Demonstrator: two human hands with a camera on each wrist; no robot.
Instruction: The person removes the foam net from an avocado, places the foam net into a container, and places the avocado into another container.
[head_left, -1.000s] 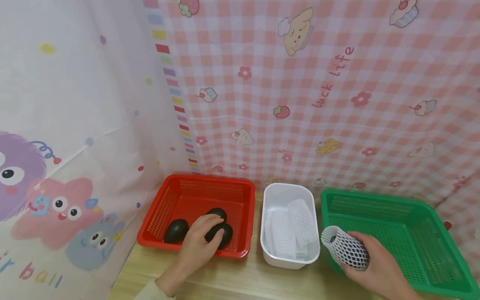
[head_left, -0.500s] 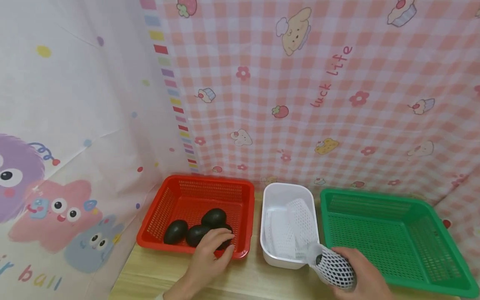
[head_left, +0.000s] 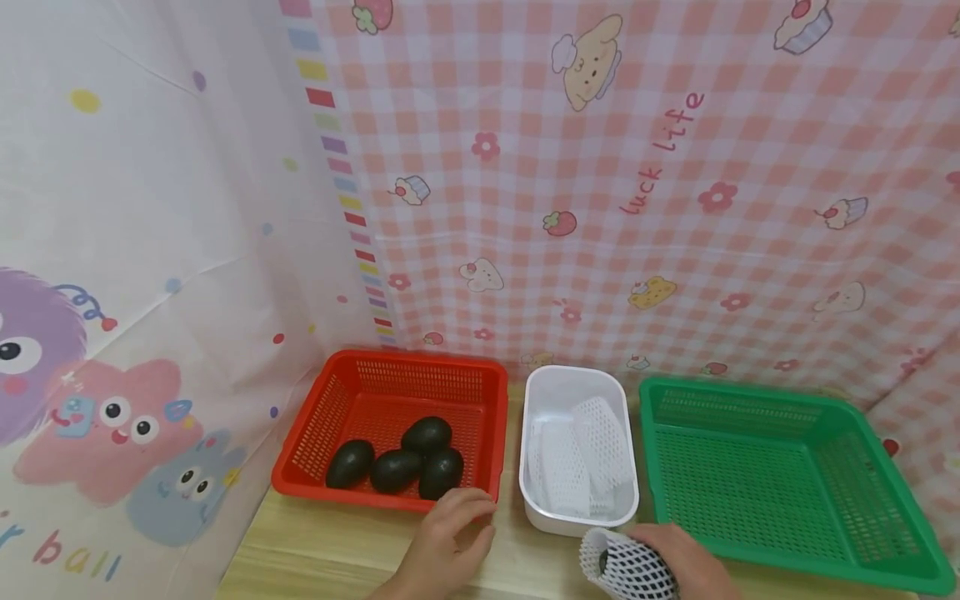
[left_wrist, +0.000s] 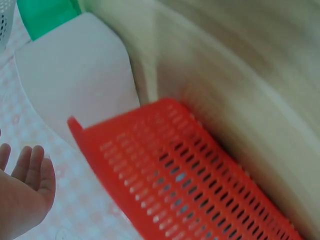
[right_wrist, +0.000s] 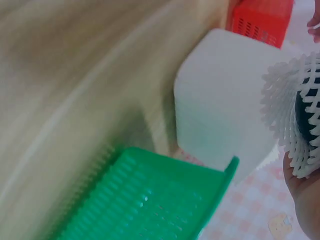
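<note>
In the head view, my right hand [head_left: 686, 560] grips a dark avocado wrapped in a white foam net sleeve [head_left: 637, 570] in front of the white bin [head_left: 551, 524]. The sleeve's open end points left, and the avocado [right_wrist: 306, 117] shows dark through the mesh in the right wrist view. My left hand [head_left: 450, 546] holds nothing; its fingers are loosely bent near the front right corner of the red basket [head_left: 300, 492]. Several dark avocados [head_left: 395, 471] lie together inside that basket.
More white foam net sleeves [head_left: 566, 467] lie in the white bin. To its right stands a green basket [head_left: 750, 483]. All three containers sit on a wooden table [head_left: 322, 550], with a pink checked cloth [head_left: 525, 250] hanging behind and a white printed one at left.
My left hand has let go of the avocados and drawn back out of the red basket toward the right. My right hand has carried the sleeved avocado left and nearer, away from the green basket.
</note>
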